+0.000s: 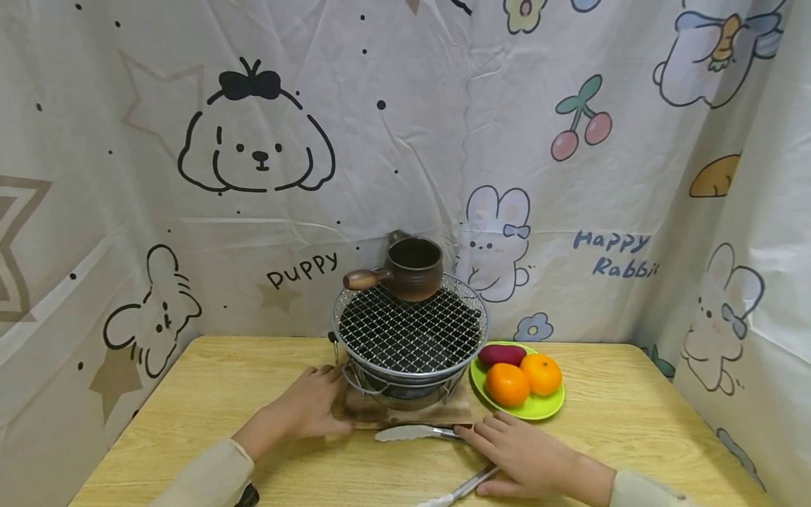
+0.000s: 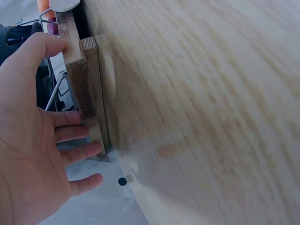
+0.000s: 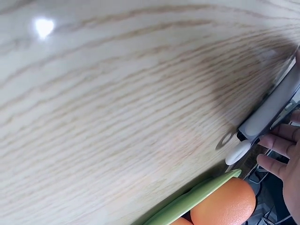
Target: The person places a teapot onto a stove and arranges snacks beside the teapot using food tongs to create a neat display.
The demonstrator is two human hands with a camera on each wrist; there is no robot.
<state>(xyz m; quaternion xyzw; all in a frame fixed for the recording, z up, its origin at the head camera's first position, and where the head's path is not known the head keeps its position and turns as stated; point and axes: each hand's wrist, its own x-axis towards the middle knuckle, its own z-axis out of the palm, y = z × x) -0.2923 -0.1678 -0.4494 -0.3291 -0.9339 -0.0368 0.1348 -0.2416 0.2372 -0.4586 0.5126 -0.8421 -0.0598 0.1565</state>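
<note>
My left hand (image 1: 310,405) rests by the left end of a wooden board (image 1: 364,415) under a round tabletop grill (image 1: 412,338). In the left wrist view the thumb touches the board's front edge, and the other fingers lie fairly straight along its end. A pair of tongs (image 1: 412,432) with pale tips lies spread on the table in front of the grill. My right hand (image 1: 522,454) spans the tongs' handle, fingers at one arm and thumb at the other. In the right wrist view the grey handle (image 3: 272,108) shows beside the fingers; part of the hold is hidden.
A brown pot (image 1: 415,271) with a side handle stands on the grill's wire mesh towards the back. Right of the grill, a green plate (image 1: 545,412) bears two orange fruits (image 1: 508,384) and a dark red one (image 1: 502,355). Printed curtains (image 1: 405,141) hang behind the wooden table (image 1: 633,422).
</note>
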